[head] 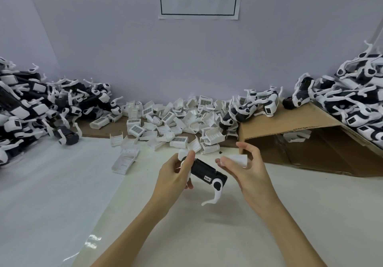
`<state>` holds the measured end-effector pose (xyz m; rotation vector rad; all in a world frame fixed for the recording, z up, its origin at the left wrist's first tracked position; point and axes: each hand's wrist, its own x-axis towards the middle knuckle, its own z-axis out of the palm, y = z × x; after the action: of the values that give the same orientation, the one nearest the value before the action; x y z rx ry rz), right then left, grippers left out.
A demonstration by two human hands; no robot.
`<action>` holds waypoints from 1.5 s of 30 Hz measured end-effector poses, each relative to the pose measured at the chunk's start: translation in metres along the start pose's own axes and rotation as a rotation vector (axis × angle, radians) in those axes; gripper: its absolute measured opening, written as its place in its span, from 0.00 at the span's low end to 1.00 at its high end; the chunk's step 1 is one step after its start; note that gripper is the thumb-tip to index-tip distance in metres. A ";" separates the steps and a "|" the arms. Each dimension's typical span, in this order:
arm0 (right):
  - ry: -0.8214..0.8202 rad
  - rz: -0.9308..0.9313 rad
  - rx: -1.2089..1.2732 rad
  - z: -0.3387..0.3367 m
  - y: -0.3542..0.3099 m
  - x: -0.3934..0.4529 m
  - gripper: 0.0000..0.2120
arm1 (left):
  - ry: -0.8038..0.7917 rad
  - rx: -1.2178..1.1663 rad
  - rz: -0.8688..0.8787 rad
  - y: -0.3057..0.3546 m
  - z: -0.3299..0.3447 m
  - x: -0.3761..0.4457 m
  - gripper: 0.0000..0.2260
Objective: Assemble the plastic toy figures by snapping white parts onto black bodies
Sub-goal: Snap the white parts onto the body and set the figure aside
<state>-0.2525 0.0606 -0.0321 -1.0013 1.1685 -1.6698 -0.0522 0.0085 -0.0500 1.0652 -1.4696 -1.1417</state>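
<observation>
Black toy body [207,172] held in the left hand [176,175]; white shell part [238,160] held in the right hand [248,169], the two just apart above the table [207,235].

Left-hand fingers are curled round the body's far end, leaving its near end free, probably to present an open face for the snap-on. That end already carries one white hooked leg [214,194], pointing toward 6 o'clock. Right-hand fingertips pinch the shell, other fingers loosely spread, apparently for alignment. Count in hand: one body, one shell. Loose white shells [165,119] lie heaped at 12 o'clock, too many to count. Piled figures [31,105] sit at 10 o'clock; more figures [352,97] at 2 o'clock rest on cardboard [290,121].
</observation>
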 end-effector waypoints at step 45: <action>-0.058 -0.550 -1.120 0.041 0.014 -0.035 0.32 | 0.086 0.163 0.009 0.009 0.004 -0.005 0.41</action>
<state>-0.2006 0.0794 -0.0402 -2.1850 1.9607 -1.2593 -0.0561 0.0158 -0.0429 1.2030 -1.5173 -0.9701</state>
